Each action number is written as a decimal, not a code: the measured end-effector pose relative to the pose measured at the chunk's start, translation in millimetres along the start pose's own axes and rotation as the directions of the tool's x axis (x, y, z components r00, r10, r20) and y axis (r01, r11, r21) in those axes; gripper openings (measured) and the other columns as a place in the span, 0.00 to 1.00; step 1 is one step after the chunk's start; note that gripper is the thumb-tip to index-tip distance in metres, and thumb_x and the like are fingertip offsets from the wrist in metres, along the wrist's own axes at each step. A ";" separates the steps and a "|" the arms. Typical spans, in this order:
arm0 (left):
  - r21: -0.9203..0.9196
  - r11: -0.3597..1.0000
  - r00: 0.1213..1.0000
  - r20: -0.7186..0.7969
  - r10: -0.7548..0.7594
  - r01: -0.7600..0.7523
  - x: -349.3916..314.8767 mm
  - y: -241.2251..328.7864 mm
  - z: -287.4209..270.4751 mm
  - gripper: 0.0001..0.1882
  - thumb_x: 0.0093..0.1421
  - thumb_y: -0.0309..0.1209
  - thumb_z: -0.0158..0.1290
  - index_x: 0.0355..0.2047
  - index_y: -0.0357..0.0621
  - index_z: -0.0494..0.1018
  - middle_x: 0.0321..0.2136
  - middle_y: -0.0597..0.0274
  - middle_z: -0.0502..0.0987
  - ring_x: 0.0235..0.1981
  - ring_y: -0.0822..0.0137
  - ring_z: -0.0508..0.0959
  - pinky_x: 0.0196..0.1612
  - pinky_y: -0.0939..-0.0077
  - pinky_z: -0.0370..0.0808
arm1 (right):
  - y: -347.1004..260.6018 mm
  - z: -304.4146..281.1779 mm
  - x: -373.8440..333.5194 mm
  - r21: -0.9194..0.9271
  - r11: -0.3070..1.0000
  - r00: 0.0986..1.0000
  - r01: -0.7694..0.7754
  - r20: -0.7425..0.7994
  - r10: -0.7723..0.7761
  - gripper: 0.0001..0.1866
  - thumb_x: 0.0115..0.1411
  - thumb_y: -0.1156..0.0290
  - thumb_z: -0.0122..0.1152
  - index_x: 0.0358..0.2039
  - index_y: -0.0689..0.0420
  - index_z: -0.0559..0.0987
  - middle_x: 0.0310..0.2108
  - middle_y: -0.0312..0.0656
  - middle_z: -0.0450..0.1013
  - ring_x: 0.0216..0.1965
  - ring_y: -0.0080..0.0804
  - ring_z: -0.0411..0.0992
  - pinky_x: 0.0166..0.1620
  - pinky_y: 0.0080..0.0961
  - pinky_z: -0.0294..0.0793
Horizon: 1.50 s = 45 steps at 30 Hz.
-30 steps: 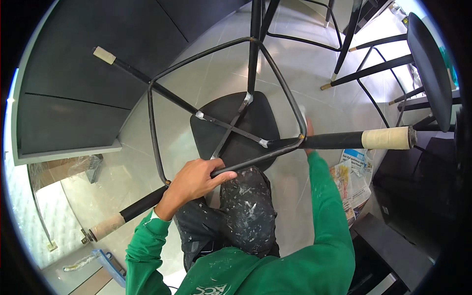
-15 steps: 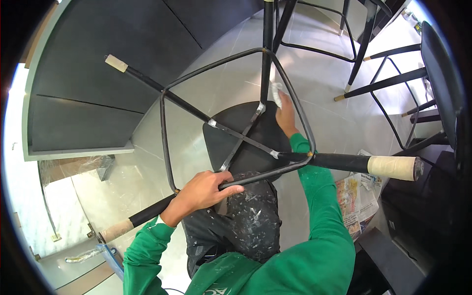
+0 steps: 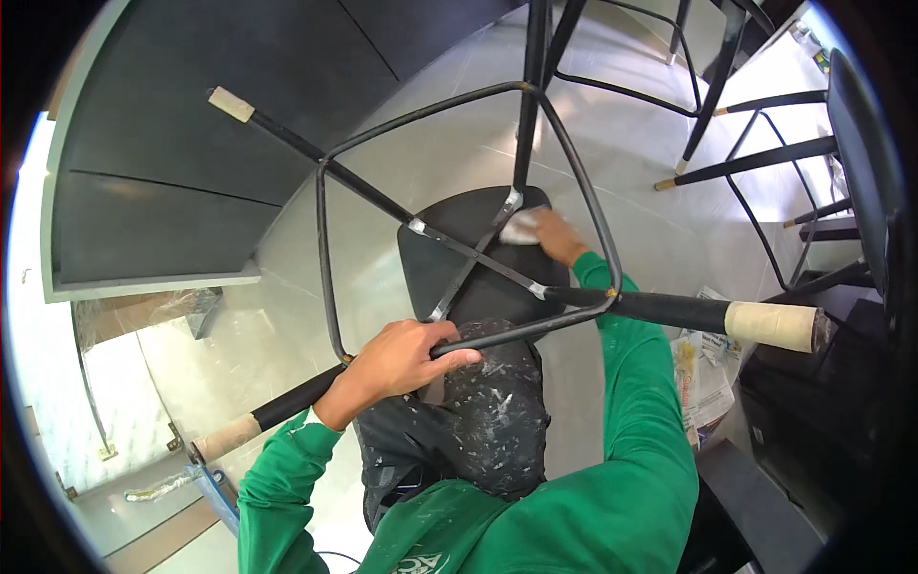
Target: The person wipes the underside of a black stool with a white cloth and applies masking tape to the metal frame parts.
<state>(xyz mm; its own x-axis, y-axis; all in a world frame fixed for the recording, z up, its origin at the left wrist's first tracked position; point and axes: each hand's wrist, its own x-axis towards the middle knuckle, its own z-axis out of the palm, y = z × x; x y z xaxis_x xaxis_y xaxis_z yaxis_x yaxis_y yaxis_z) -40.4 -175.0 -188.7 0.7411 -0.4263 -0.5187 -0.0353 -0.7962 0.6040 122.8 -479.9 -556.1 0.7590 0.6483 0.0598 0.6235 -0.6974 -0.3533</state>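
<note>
An upturned black stool stands before me, its seat (image 3: 497, 282) lowest and its legs pointing up and outward. Beige tape (image 3: 770, 325) wraps the visible leg ends. My left hand (image 3: 394, 364) is closed round the near side of the bent metal footrest (image 3: 526, 333), close to the near left leg. Inside the far right part of the frame, my right hand (image 3: 557, 235) presses a white cloth (image 3: 519, 228) on the seat's underside, beside the bracket of the far leg. Motion blurs this hand and the cloth. Metal cross bars (image 3: 475, 253) span the seat.
More black stools (image 3: 865, 163) stand at the right and far right. Newspaper (image 3: 708, 387) lies on the floor right of my arm. A dark panelled cabinet (image 3: 220, 124) fills the far left. A plastic-wrapped tool (image 3: 161, 489) lies at lower left.
My right hand has moved the cloth from outside the seat's right edge inward onto its underside. The left hand keeps its hold on the footrest, and the stool has shifted slightly in view.
</note>
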 end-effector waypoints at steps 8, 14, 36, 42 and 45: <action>0.024 1.000 0.997 -0.079 0.011 -0.009 -14.9 -17.5 5.8 0.27 0.65 0.57 0.56 0.40 0.41 0.81 0.20 0.46 0.77 0.26 0.44 0.79 0.31 0.57 0.72 | -90.2 -57.2 77.4 0.063 0.973 0.930 0.221 -0.314 -0.191 0.19 0.54 0.78 0.57 0.47 0.56 0.82 0.45 0.42 0.75 0.52 0.43 0.72 0.55 0.41 0.73; -0.009 1.000 0.999 -0.049 0.022 -0.022 -4.6 -23.2 8.4 0.31 0.64 0.62 0.54 0.39 0.42 0.82 0.24 0.44 0.80 0.29 0.41 0.81 0.35 0.52 0.76 | -64.1 21.7 120.1 -0.096 0.978 0.961 0.187 0.224 -0.162 0.16 0.53 0.70 0.63 0.42 0.42 0.88 0.43 0.44 0.83 0.47 0.47 0.80 0.55 0.44 0.76; -0.058 0.996 0.991 -0.121 0.055 -0.062 -37.9 -21.5 41.5 0.23 0.72 0.47 0.52 0.38 0.35 0.79 0.19 0.73 0.60 0.22 0.77 0.58 0.24 0.73 0.53 | -320.5 72.9 -450.0 0.520 0.230 0.201 -0.823 -0.112 0.973 0.32 0.58 0.72 0.67 0.64 0.61 0.71 0.63 0.56 0.68 0.66 0.57 0.63 0.70 0.46 0.59; 0.279 0.959 0.918 -0.364 0.156 -0.052 -46.6 -12.6 37.3 0.20 0.69 0.44 0.56 0.38 0.36 0.78 0.18 0.53 0.70 0.19 0.64 0.70 0.26 0.66 0.67 | -273.8 75.1 -498.2 0.643 0.003 -0.164 -0.766 -0.200 0.966 0.33 0.62 0.63 0.68 0.64 0.64 0.70 0.63 0.56 0.68 0.66 0.53 0.63 0.69 0.44 0.60; 0.327 0.944 0.901 -0.399 0.170 -0.034 -40.3 -42.6 33.1 0.21 0.68 0.46 0.57 0.35 0.38 0.78 0.19 0.48 0.75 0.21 0.45 0.76 0.28 0.56 0.70 | -232.0 71.4 -587.4 0.199 -0.318 -0.371 -0.927 -0.364 0.854 0.34 0.60 0.63 0.66 0.64 0.64 0.69 0.65 0.57 0.66 0.67 0.55 0.62 0.71 0.47 0.58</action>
<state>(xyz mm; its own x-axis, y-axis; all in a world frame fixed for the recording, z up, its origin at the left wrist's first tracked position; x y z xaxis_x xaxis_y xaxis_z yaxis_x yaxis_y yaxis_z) -90.9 -138.1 -213.5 0.9292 -0.3483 -0.1233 -0.2774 -0.8781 0.3899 -481.2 -677.1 -575.9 0.3192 -0.9476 0.0156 -0.9391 -0.3185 -0.1291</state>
